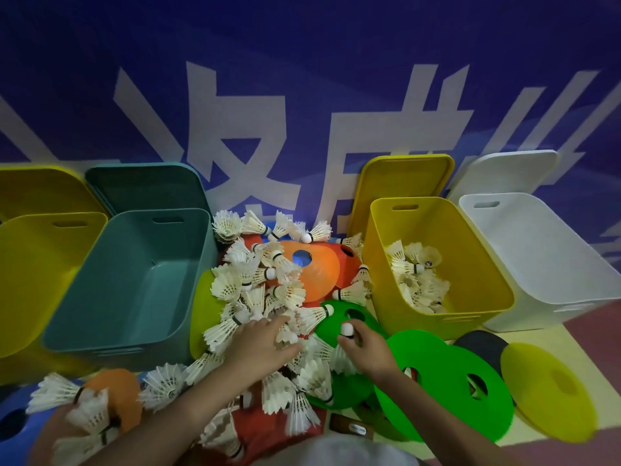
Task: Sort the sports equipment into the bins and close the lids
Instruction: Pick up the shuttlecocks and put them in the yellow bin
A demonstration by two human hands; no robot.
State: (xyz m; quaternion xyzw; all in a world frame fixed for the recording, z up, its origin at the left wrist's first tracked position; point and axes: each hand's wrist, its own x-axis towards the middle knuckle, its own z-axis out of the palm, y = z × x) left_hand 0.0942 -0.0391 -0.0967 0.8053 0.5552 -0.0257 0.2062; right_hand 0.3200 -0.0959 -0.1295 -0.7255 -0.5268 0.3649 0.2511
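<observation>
Right hand (pixel 368 351) grip on shuttlecock (pixel 346 344); left hand (pixel 265 344) perhaps pressing pile (pixel 255 290).

blue banner wall (pixel 336 45), pale floor (pixel 433 344)

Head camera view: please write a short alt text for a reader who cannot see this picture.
A person's left hand reaches into a pile of shuttlecocks on the floor while the right hand pinches one shuttlecock. The open yellow bin on the right already holds shuttlecocks; the teal bin on the left holds none. Green discs lie nearby.
</observation>
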